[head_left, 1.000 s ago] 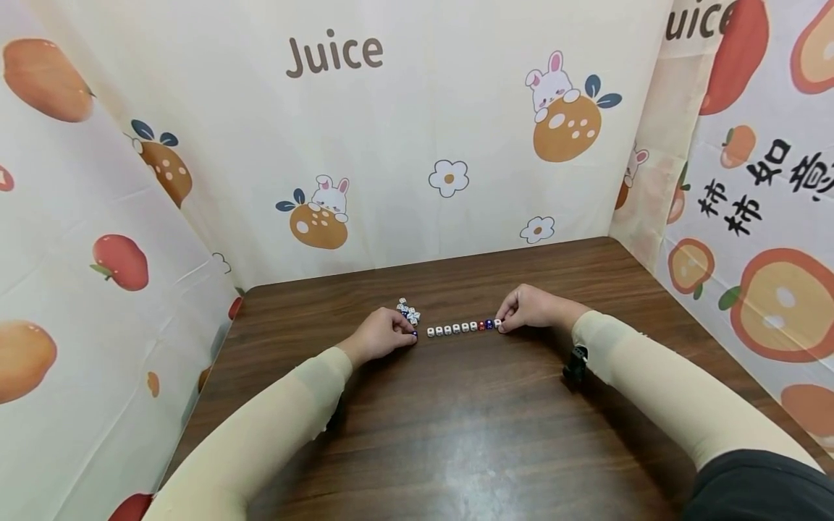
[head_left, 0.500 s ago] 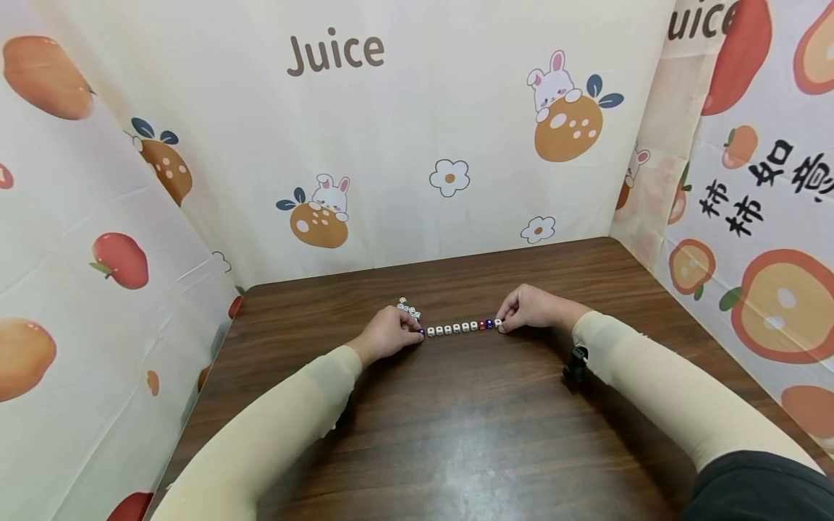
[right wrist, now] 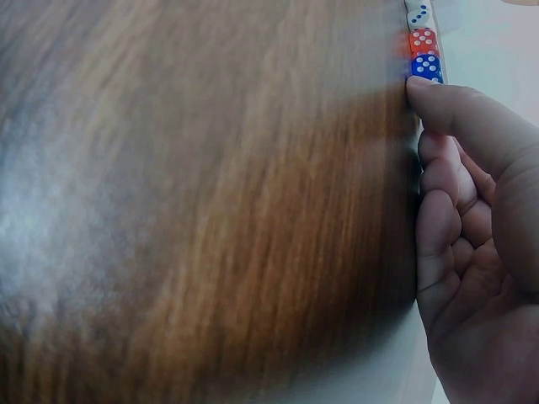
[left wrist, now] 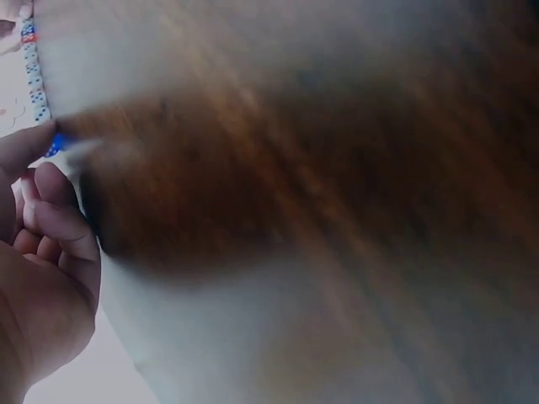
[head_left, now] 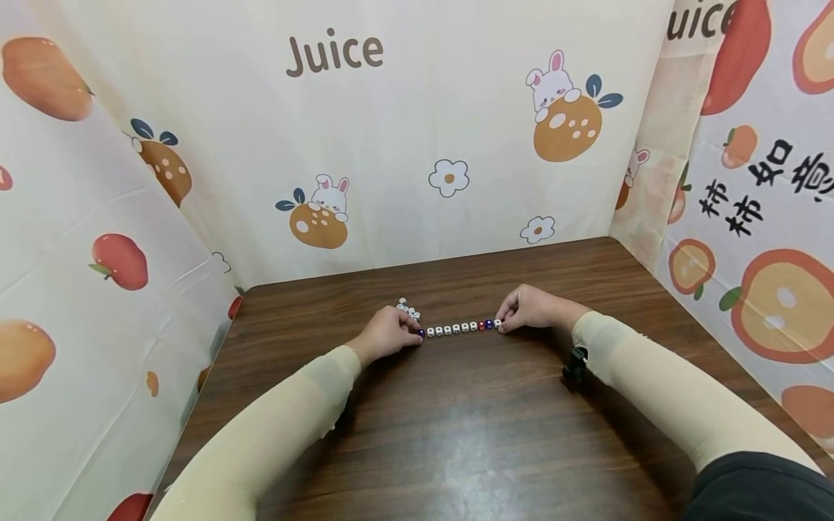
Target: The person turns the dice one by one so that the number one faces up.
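A line of dice runs across the desk (head_left: 469, 434), with a hand at either end. The left hand (head_left: 386, 333) has thumb and finger closed on a blue die (head_left: 421, 333) at the left end of the line. Beside it sit six white dice (head_left: 456, 328), then a red die (head_left: 481, 325), a second blue die (head_left: 489, 324) and, last, a white end die (head_left: 498, 323), which the right hand (head_left: 526, 307) pinches (in the right wrist view the thumb hides that one). More dice, mostly white, lie in a loose cluster (head_left: 412, 312) just beyond the left fingers, partly covered by them.

The step in hand appears to be setting the left blue die into line while the right hand braces the far end. The blue die lies just beside the nearest white one; whether the two touch I cannot tell, as a fingertip covers the join in the left wrist view.

As I judge it, the next move calls for a light, level push along the line to square the blue die against its neighbour, the right hand holding firm so nothing skews or bows out, and then a clean release by the left fingers.
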Demonstrator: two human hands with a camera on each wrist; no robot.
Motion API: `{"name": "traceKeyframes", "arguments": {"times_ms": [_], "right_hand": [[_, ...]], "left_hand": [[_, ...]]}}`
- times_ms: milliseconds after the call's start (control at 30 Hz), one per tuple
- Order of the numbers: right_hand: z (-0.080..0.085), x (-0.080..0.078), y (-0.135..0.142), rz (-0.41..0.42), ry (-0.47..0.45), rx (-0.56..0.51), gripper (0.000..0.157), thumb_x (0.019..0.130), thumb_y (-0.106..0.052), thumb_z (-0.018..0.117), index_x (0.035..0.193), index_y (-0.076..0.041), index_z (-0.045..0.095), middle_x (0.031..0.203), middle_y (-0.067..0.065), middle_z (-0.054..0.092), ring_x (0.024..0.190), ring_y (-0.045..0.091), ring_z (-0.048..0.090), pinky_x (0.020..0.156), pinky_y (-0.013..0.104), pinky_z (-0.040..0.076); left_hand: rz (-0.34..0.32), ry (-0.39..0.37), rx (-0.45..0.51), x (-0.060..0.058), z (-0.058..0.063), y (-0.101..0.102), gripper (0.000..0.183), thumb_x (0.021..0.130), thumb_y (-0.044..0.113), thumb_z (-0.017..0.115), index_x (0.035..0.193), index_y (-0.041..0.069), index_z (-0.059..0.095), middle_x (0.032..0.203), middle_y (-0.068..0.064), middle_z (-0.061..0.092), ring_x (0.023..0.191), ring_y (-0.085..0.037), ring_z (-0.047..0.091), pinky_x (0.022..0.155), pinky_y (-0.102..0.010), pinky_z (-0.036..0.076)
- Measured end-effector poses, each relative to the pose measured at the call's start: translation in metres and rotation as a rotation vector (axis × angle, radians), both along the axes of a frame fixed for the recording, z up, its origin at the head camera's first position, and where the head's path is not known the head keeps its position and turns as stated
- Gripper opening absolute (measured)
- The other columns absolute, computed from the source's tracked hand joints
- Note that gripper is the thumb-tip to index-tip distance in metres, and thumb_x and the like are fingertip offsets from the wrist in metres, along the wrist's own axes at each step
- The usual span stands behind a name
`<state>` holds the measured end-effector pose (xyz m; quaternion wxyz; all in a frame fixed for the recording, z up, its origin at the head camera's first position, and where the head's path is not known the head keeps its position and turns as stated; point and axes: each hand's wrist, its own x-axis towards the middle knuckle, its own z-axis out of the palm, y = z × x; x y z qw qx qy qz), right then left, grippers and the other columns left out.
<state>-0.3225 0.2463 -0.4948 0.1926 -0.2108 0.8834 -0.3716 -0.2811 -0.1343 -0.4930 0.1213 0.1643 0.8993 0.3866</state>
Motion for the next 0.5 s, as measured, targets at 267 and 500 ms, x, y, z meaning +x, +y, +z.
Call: {"name": "traceKeyframes", "arguments": {"times_ms": [267, 500], "right_hand": [[0.002, 0.000, 0.000, -0.001, -0.003, 0.015, 0.012, 0.091, -0.013, 0.094, 0.100, -0.008, 0.089, 0.085, -0.004, 0.082, 0.080, 0.007, 0.069, 0.073, 0.022, 0.057], [0.001, 0.000, -0.001, -0.001, -0.003, 0.025, 0.012, 0.090, -0.014, 0.095, 0.099, -0.009, 0.089, 0.084, -0.003, 0.081, 0.079, 0.009, 0.067, 0.073, 0.023, 0.056]], "left_hand": [[0.094, -0.046, -0.005, -0.002, 0.005, -0.014, 0.012, 0.105, 0.022, 0.085, 0.100, 0.011, 0.087, 0.070, 0.000, 0.068, 0.055, -0.012, 0.059, 0.057, -0.027, 0.052], [0.147, -0.058, -0.043, -0.005, 0.008, -0.020, 0.021, 0.109, 0.027, 0.080, 0.097, 0.011, 0.087, 0.065, 0.003, 0.062, 0.054, -0.012, 0.059, 0.057, -0.028, 0.051]]}}
